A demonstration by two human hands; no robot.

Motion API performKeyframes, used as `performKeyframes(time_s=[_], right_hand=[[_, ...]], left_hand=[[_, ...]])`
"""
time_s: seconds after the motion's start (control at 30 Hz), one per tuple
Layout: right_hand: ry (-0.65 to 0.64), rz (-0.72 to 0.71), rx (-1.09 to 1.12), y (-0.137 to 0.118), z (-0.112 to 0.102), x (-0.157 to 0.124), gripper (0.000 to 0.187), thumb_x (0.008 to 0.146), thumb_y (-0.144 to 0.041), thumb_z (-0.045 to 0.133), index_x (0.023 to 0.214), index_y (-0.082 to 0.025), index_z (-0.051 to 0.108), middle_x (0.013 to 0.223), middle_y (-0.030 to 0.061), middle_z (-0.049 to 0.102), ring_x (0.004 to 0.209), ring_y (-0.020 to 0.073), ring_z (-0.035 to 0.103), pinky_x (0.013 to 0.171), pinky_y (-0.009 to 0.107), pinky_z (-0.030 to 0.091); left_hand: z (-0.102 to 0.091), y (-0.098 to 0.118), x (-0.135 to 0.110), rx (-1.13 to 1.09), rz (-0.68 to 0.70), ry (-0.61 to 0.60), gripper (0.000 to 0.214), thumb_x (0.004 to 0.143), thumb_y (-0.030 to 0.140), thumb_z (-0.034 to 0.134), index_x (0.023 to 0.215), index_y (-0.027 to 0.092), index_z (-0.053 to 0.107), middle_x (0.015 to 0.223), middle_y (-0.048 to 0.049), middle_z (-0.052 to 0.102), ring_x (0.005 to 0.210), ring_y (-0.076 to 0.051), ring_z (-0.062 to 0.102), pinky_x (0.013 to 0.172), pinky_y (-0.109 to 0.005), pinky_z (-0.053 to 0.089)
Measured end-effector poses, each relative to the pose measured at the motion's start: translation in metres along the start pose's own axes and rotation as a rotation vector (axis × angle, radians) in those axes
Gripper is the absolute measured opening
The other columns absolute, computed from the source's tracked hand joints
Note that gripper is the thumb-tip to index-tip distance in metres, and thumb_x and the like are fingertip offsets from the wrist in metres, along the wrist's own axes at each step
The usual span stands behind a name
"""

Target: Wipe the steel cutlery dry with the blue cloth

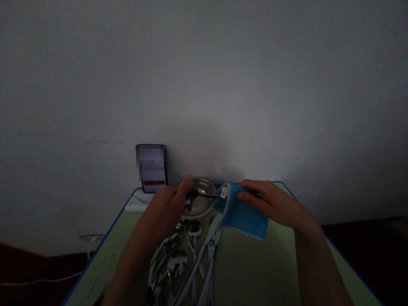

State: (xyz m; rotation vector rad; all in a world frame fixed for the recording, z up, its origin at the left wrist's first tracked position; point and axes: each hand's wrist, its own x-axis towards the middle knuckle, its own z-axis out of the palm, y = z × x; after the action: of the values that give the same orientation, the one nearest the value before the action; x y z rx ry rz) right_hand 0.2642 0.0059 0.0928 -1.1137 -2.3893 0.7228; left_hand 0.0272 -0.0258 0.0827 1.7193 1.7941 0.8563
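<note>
My left hand (pixel 170 202) is closed on the bowl end of a metal spoon (pixel 208 196), held level above the table. The spoon's handle runs right into a folded blue cloth (pixel 245 216) with a white edge and a small tag. Fingers of my right hand (pixel 270 199) pinch the cloth around the handle, and a dark tip shows beyond them. Just behind the hands stands a round shiny metal bowl (pixel 205 185), partly covered by my left hand. Several spoons (pixel 177 261) and long-handled cutlery (pixel 202 255) lie in a heap below, partly hidden by my left forearm.
A phone (pixel 153 170) with a lit screen leans upright at the back left, by a white object (pixel 137 203). The green table (pixel 255 272) has a blue edge and meets a plain wall (pixel 204 85). A white cable (pixel 47 280) runs at the left.
</note>
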Motion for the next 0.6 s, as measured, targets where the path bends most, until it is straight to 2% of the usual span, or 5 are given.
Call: performKeyframes(time_s=[0.1,0.23,0.37,0.5,0.6], right_hand=[[-0.008,-0.069,-0.026,-0.001,0.002,0.003,0.026,0.091,-0.036,0.042,0.091,-0.020,0.063,0.085,0.0009,0.064,0.078,0.0133,0.057,0.070,0.026,0.041],[-0.061,-0.095,-0.065,-0.008,0.011,0.007,0.030,0.093,-0.033,0.036,0.101,-0.022,0.063,0.091,0.0029,0.063,0.084,0.0148,0.056,0.078,0.029,0.042],[-0.110,-0.094,-0.102,-0.007,0.013,0.006,0.030,0.092,-0.033,0.039,0.114,-0.026,0.058,0.096,0.0042,0.061,0.088,0.0169,0.056,0.079,0.032,0.043],[-0.050,-0.022,-0.029,0.004,0.004,0.001,0.029,0.087,-0.035,0.050,0.113,-0.026,0.055,0.104,0.0033,0.063,0.095,0.0177,0.058,0.083,0.033,0.043],[0.034,0.061,0.048,0.010,-0.002,-0.002,0.026,0.085,-0.039,0.052,0.106,-0.024,0.054,0.094,0.0018,0.065,0.085,0.0167,0.060,0.075,0.030,0.046]], left_hand=[[0.002,-0.001,0.002,-0.019,0.012,-0.009,0.062,0.087,0.058,0.026,0.053,0.019,0.060,0.053,-0.0015,0.063,0.056,-0.019,0.060,0.055,-0.025,0.039],[0.007,-0.001,0.004,-0.011,0.082,-0.019,0.056,0.087,0.055,0.028,0.065,0.018,0.064,0.059,-0.0026,0.066,0.059,-0.020,0.061,0.056,-0.026,0.040],[0.006,-0.004,0.005,-0.060,0.019,-0.037,0.062,0.086,0.060,0.026,0.063,0.017,0.065,0.061,-0.0051,0.067,0.061,-0.020,0.062,0.057,-0.027,0.043],[0.000,-0.008,0.005,-0.076,-0.049,0.016,0.062,0.083,0.062,0.029,0.055,0.017,0.061,0.054,-0.0040,0.063,0.056,-0.020,0.060,0.055,-0.027,0.043],[-0.004,-0.008,0.004,-0.140,-0.066,0.028,0.056,0.083,0.058,0.033,0.056,0.017,0.060,0.054,-0.0032,0.063,0.058,-0.020,0.061,0.055,-0.027,0.045]])
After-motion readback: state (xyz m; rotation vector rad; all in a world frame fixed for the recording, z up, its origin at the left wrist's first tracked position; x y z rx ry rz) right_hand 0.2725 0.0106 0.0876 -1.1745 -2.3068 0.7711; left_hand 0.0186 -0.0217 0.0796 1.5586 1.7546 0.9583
